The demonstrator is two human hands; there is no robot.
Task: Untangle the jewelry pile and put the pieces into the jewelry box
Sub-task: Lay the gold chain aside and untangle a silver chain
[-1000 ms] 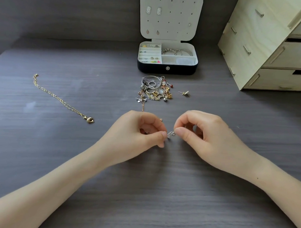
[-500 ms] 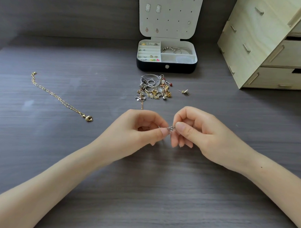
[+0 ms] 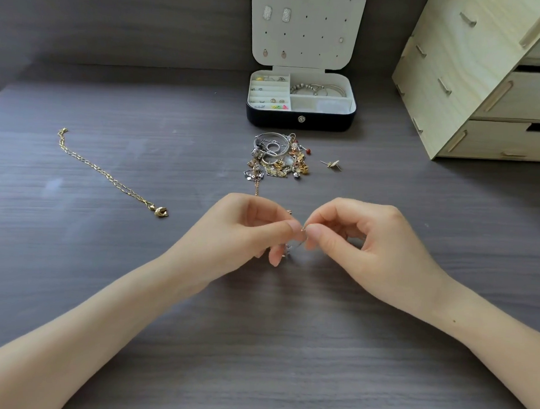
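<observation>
My left hand (image 3: 246,231) and my right hand (image 3: 362,241) meet fingertip to fingertip above the table, both pinching a small silver piece (image 3: 289,249) that dangles between and below them. Beyond the hands lies the tangled jewelry pile (image 3: 278,157) of rings, chains and charms. A thin chain (image 3: 257,185) trails from the pile toward my left hand. Behind it, the black jewelry box (image 3: 300,119) stands with its white lid up, earrings, rings and bracelets in its compartments.
A gold chain with a pendant (image 3: 110,174) lies stretched out at the left. A loose gold stud earring (image 3: 333,164) sits right of the pile. A pale wooden drawer unit (image 3: 481,80) stands at the back right of the dark wood-grain table (image 3: 258,341).
Both hands shifted slightly while working the small silver piece; their fingertips have closed together and the piece now hangs lower between them. Pile, box and gold chain have not moved.
</observation>
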